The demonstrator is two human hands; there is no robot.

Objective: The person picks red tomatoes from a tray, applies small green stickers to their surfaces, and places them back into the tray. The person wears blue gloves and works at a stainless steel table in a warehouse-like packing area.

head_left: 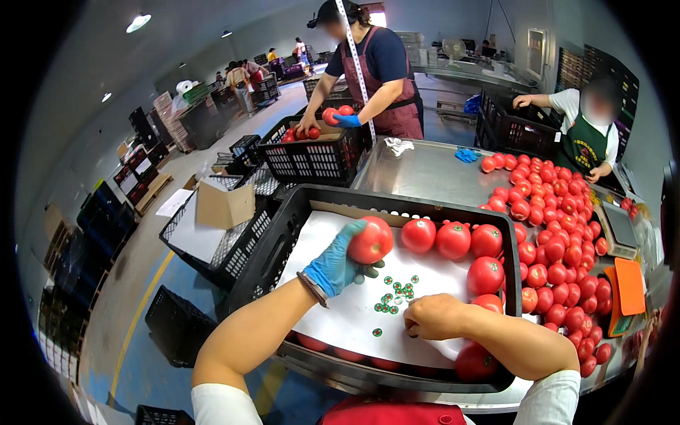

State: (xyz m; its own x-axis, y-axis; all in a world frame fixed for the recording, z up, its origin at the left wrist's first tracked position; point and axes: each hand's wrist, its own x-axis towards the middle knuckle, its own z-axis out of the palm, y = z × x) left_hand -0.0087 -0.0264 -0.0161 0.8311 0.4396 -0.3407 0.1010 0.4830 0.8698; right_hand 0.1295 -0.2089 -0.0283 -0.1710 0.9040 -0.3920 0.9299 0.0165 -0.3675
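Observation:
My left hand, in a blue glove, is closed round a large red tomato above the left part of a black plastic crate. White paper lines the crate. Small round green-and-red stickers lie scattered on the paper between my hands. Beside them my bare right hand points down with its fingers drawn together at the paper; whatever they pinch is hidden. Several tomatoes sit along the crate's far and right sides, and others show under the paper's near edge.
Loose tomatoes cover the metal table on the right, near a scale and an orange folder. Across from me, a person handles tomatoes over another black crate. A second person stands at far right.

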